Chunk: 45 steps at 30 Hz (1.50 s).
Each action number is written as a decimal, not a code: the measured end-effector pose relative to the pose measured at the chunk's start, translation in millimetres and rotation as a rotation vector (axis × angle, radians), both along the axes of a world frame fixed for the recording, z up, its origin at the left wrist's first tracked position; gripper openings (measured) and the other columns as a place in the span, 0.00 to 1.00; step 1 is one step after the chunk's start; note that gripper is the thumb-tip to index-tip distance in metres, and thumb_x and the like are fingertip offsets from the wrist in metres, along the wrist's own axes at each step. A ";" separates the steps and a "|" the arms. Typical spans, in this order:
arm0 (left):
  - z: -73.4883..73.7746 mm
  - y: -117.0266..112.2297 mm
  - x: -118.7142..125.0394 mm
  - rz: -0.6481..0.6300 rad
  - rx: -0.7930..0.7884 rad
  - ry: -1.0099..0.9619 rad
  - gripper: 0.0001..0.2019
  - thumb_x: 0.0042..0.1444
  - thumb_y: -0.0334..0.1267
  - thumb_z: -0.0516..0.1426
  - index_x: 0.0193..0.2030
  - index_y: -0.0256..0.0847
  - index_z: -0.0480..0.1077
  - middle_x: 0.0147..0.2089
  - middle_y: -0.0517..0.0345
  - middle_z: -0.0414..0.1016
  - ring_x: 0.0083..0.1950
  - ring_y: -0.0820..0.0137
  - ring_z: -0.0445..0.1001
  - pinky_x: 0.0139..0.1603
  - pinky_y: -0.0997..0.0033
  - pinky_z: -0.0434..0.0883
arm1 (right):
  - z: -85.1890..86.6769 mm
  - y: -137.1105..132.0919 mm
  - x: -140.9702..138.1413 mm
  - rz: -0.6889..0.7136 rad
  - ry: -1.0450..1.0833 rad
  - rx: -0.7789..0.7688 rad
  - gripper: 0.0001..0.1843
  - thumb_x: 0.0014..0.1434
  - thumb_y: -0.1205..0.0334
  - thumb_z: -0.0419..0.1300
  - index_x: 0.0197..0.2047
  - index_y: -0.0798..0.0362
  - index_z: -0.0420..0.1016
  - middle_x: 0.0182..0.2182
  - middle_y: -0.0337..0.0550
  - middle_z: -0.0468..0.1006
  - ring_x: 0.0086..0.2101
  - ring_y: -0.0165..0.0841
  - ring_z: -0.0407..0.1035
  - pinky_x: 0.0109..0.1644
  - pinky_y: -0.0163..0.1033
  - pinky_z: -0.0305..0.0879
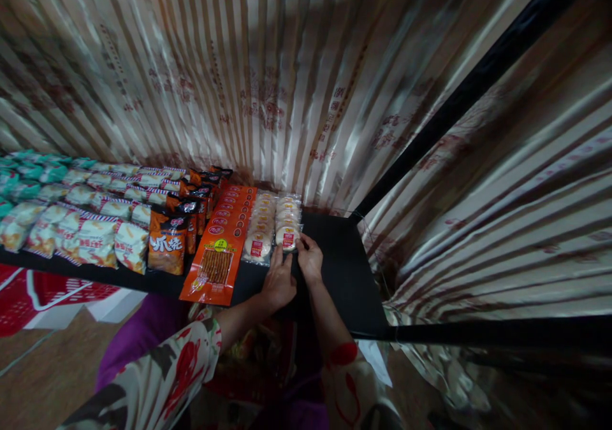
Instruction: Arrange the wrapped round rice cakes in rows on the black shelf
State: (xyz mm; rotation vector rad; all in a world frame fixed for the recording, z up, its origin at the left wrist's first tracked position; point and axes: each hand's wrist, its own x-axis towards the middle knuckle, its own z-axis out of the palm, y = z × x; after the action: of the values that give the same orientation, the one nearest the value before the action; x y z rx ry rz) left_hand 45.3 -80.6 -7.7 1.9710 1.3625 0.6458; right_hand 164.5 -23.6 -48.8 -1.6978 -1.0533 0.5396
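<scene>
Two columns of clear packets with round white crackers and red labels lie on the black shelf [344, 277]. At the front of the right-hand column is a cracker packet [288, 237], with my hands at its near edge. My left hand [280, 283] is at its lower left corner, fingers pointing forward and closed on the edge. My right hand [310, 261] pinches its right side, thumb and fingers close together. Left of it lies the front packet of the other cracker column [257, 246]. Beside that, long orange packets of brown sticks [215, 271] overlap in a row.
Orange-and-black snack bags [166, 242], white snack bags [98, 239] and green bags [52, 173] fill the left of the shelf. A black post [454, 108] slants up at the right. Patterned curtain [268, 67] hangs behind. A red basket [52, 290] stands below left.
</scene>
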 end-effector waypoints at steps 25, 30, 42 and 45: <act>-0.3 2.5 1.5 -0.095 -0.001 0.152 0.34 0.44 0.26 0.50 0.63 0.23 0.54 0.70 0.45 0.38 0.70 0.58 0.29 0.69 0.58 0.44 | 9.2 -8.8 -8.1 -0.012 -0.224 -0.045 0.21 0.56 0.53 0.49 0.46 0.55 0.72 0.42 0.48 0.76 0.40 0.36 0.68 0.48 0.41 0.62; -1.0 3.1 1.3 -0.101 0.012 0.192 0.34 0.46 0.27 0.50 0.63 0.23 0.52 0.71 0.44 0.37 0.70 0.58 0.30 0.69 0.57 0.45 | 9.5 -11.0 -11.6 -0.052 -0.238 0.001 0.23 0.57 0.51 0.48 0.48 0.56 0.72 0.44 0.50 0.75 0.43 0.37 0.68 0.46 0.40 0.64; -3.5 4.7 2.2 -0.122 0.055 0.192 0.36 0.43 0.27 0.50 0.63 0.20 0.51 0.70 0.42 0.39 0.70 0.56 0.29 0.69 0.54 0.45 | 5.4 -10.2 -14.1 -0.028 -0.334 -0.040 0.25 0.60 0.52 0.45 0.52 0.56 0.70 0.44 0.50 0.75 0.44 0.38 0.66 0.50 0.42 0.61; -1.4 3.1 2.1 -0.126 0.068 0.200 0.36 0.44 0.27 0.50 0.63 0.19 0.51 0.70 0.40 0.39 0.70 0.56 0.29 0.69 0.54 0.44 | 6.1 -10.5 -14.1 -0.027 -0.330 -0.044 0.25 0.60 0.52 0.45 0.52 0.56 0.70 0.45 0.49 0.75 0.44 0.38 0.65 0.49 0.41 0.60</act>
State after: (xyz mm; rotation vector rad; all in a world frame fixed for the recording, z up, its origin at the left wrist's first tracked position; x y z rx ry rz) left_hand 47.4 -77.5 -9.1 2.2051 1.3329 0.4514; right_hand 150.4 -34.1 -42.7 -1.8786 -1.2566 0.2705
